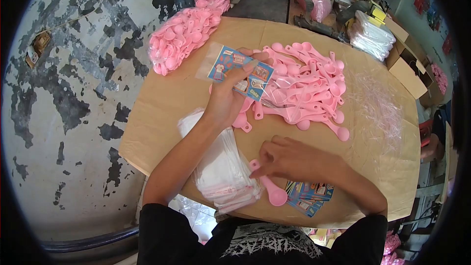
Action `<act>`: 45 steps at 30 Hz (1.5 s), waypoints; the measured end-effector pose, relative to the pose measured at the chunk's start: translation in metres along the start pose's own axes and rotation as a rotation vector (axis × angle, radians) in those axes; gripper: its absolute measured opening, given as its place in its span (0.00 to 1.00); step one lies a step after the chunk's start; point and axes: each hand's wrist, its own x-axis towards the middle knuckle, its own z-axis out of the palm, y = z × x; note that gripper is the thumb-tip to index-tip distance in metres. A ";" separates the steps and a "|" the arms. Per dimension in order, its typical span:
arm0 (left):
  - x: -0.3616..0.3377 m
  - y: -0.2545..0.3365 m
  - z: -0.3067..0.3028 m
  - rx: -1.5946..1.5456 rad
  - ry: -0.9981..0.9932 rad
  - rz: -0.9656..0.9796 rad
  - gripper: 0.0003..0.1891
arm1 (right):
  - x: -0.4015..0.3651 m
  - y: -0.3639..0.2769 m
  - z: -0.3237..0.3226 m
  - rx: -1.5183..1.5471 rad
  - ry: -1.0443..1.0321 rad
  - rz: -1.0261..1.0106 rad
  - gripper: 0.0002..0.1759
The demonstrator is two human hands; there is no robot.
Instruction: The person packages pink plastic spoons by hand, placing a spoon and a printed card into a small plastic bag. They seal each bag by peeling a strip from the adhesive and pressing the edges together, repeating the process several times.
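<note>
My left hand (229, 95) grips a clear plastic bag (205, 67) with a blue printed card (254, 79) in it, above the edge of a heap of pink measuring spoons (309, 81). Lower down, my right hand (284, 159) has its fingers closed at the handle of a single pink measuring spoon (277, 195), whose bowl points toward my body. Left of that spoon lies a stack of clear plastic bags (223, 167), partly under my left forearm. Several blue printed cards (309, 197) lie beneath my right forearm.
Brown paper (167, 113) covers the table. Filled bags of pink spoons (184, 37) stand at its far left edge. Thin clear plastic scraps (380, 108) lie on the right. Behind them are packs of plastic bags (371, 35) and a cardboard box (408, 73).
</note>
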 end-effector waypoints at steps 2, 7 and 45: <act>-0.001 0.000 0.001 0.070 -0.030 -0.018 0.15 | 0.002 -0.002 -0.001 -0.096 -0.076 0.022 0.10; 0.000 -0.001 -0.001 0.104 -0.016 -0.008 0.14 | -0.011 0.015 -0.028 -0.161 0.013 0.154 0.13; -0.030 -0.007 0.048 1.144 -0.544 -0.214 0.33 | 0.007 -0.049 -0.106 -0.031 0.656 0.480 0.07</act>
